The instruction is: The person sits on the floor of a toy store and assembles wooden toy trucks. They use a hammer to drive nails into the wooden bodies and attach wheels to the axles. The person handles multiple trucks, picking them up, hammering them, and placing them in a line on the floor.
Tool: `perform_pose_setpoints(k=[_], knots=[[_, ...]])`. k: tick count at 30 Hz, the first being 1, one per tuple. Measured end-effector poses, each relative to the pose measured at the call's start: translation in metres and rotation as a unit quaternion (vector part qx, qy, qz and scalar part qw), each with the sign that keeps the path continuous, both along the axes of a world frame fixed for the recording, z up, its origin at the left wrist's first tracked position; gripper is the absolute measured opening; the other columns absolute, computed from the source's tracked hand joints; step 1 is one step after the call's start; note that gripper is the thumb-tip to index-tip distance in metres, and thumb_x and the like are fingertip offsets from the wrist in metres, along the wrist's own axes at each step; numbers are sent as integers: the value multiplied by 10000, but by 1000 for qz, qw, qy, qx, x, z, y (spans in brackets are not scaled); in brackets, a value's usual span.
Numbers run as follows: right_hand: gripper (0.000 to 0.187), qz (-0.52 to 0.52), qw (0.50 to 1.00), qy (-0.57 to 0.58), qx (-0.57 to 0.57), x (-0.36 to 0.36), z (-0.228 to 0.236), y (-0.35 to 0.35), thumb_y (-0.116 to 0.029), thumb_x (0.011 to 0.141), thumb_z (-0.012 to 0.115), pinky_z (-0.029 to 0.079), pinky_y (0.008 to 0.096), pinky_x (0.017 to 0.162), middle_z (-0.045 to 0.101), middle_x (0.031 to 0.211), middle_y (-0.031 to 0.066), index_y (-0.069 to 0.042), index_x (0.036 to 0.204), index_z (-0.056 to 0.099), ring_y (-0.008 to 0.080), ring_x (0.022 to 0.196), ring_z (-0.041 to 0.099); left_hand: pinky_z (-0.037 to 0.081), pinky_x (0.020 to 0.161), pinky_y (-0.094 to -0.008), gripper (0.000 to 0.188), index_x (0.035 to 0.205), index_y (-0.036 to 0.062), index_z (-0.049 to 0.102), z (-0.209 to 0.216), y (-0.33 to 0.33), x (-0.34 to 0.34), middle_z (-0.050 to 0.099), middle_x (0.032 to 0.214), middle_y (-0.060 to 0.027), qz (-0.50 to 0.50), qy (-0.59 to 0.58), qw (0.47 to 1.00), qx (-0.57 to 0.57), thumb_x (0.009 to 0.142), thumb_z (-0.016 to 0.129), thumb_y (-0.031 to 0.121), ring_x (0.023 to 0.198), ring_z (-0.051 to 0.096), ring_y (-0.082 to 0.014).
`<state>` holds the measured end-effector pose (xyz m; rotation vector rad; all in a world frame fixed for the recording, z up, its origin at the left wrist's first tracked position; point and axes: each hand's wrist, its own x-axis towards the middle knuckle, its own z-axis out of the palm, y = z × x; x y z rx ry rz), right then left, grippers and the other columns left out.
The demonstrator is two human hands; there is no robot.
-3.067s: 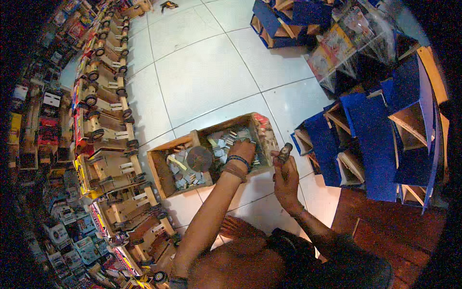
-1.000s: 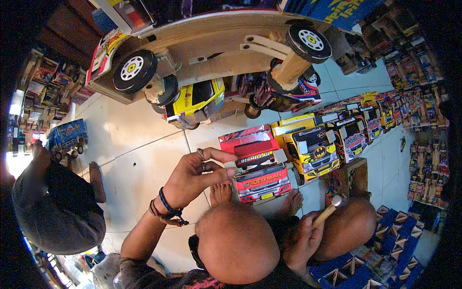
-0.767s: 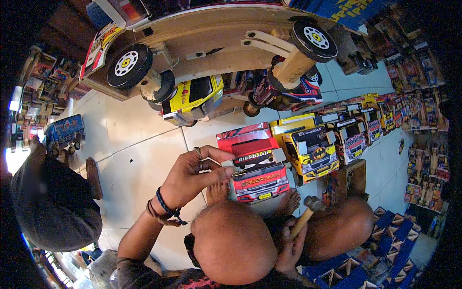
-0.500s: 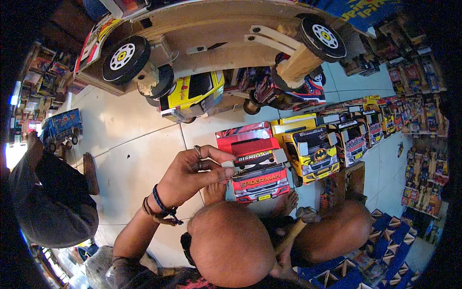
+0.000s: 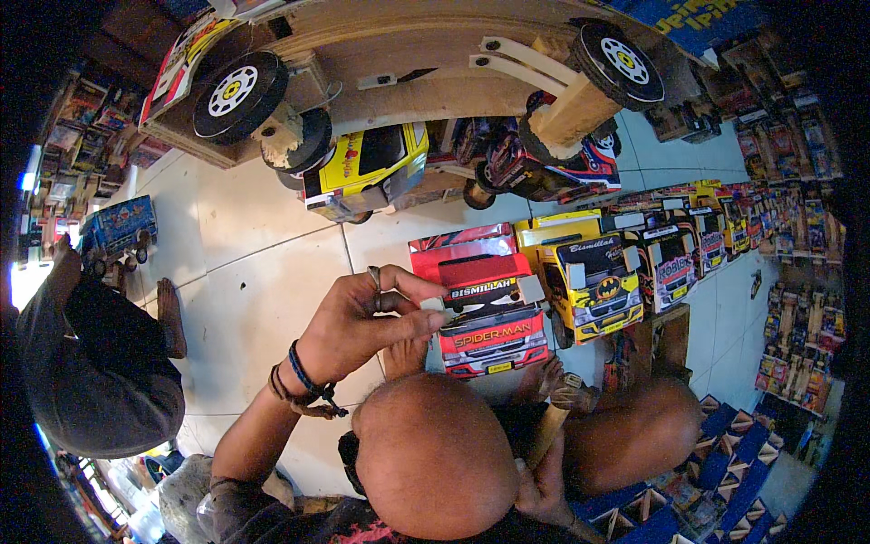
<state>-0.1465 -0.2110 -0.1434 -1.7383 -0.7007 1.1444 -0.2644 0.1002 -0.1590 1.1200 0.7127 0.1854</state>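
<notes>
My left hand [image 5: 358,317] is closed in a pinch on a small white block [image 5: 434,306], at the left edge of a red toy truck's windscreen. The red toy truck [image 5: 494,339] faces me, with a matching white block on its right edge. Whether the pinched block is fixed to the truck cannot be seen. Low on the right, my right hand [image 5: 542,485] is wrapped round the wooden handle of a hammer [image 5: 547,433]. The hammer's head is raised, apart from the truck. Beside the red truck stands a yellow toy truck [image 5: 594,295] with white blocks on both sides.
A row of toy trucks [image 5: 671,265] runs off to the right. Overhead lies a large wooden truck body [image 5: 399,113] with black wheels. A blue toy truck [image 5: 120,227] and another person's leg [image 5: 109,363] are at left. Dark blue pieces [image 5: 725,462] pile up at lower right.
My right hand and the hammer have moved up slightly, and more of the hand shows. My left hand keeps its pinch at the red truck's left edge.
</notes>
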Motion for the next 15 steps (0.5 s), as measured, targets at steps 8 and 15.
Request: perform_pose_setpoints(k=[8, 15], knots=[[684, 3, 999, -19, -42, 16, 12, 2, -77, 966, 524, 483, 307, 698, 502, 1120, 111, 6, 1520, 132, 132, 788, 531, 560, 804, -275, 237, 1078, -21, 669, -4, -1, 0, 718, 955, -85, 4, 3, 999, 37, 860, 749, 25, 882, 684, -138], [641, 24, 998, 29, -57, 27, 18, 6, -54, 971, 505, 477, 281, 659, 498, 1072, 93, -3, 1512, 165, 107, 754, 517, 556, 797, -265, 238, 1075, -11, 672, -2, -3, 2, 719, 953, -70, 3, 18, 1000, 20, 856, 756, 35, 879, 678, -124]])
